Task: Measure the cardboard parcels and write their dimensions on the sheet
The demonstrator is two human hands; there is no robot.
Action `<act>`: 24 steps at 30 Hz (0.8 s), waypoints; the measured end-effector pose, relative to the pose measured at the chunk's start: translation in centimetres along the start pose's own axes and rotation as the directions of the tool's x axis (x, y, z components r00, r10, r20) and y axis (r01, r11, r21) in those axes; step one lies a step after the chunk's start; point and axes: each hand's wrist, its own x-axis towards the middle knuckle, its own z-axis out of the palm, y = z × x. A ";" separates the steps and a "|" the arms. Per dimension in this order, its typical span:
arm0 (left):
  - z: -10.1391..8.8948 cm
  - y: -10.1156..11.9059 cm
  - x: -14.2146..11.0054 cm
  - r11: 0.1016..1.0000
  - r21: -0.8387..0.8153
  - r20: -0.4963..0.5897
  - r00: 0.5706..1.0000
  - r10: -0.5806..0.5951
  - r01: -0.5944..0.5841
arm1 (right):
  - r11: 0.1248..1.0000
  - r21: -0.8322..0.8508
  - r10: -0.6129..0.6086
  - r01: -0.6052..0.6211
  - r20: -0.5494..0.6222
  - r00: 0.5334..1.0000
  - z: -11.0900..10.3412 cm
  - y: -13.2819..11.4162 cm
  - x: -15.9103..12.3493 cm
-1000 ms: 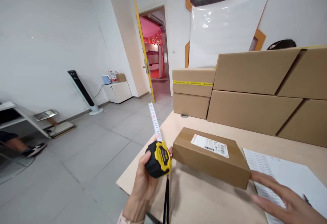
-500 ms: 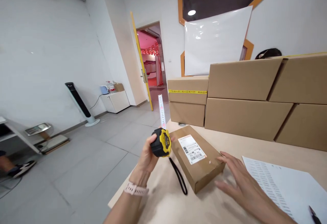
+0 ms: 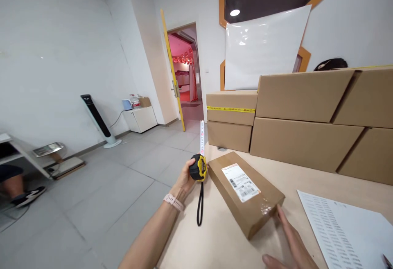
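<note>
My left hand (image 3: 183, 179) is closed around a black and yellow tape measure (image 3: 198, 167). A short length of white blade (image 3: 202, 138) sticks up out of it, and a black wrist strap (image 3: 200, 205) hangs below. Just to the right, a brown cardboard box (image 3: 229, 197) lies on the tabletop, with a white shipping label (image 3: 241, 182) on its upper face. At the box's near right end is my right hand (image 3: 290, 240), thumb and fingers apart, a fingertip against the corner.
Printed sheets (image 3: 346, 228) lie at the right of the table (image 3: 221, 248), a pen partly in view on them. Large stacked cartons (image 3: 307, 142) line the far side. A person's head top (image 3: 331, 64) shows behind them. Left is tiled floor (image 3: 123, 195) with a tower fan (image 3: 98, 117).
My left hand has moved the tape measure slightly right and forward, and its strap now hangs straighter. My right hand has slid down to the box's near end. The view has shifted a little.
</note>
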 end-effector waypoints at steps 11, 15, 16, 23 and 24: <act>5.3 1.7 -4.8 1.000 -0.013 0.048 0.998 0.028 -0.027 | 0.975 -0.005 0.220 -0.222 -0.116 0.969 -6.8 -3.7 6.0; 7.7 2.7 -3.9 0.999 0.020 0.041 0.998 0.046 -0.047 | 0.972 -0.094 0.208 -0.214 -0.066 0.976 -11.0 -5.1 11.0; 8.1 2.8 -3.6 0.998 0.034 0.037 0.998 0.051 -0.052 | 0.969 -0.087 0.229 -0.231 -0.030 0.973 -11.7 -5.4 12.2; 10.4 3.2 -6.9 0.985 0.091 -0.024 0.988 0.152 -0.150 | 0.983 -0.118 0.126 -0.140 -0.120 0.985 -12.0 -6.1 17.1; 10.9 3.1 -8.2 0.990 0.043 -0.002 0.991 0.137 -0.137 | 0.994 -0.057 0.086 -0.095 -0.138 0.987 -11.6 -6.0 17.6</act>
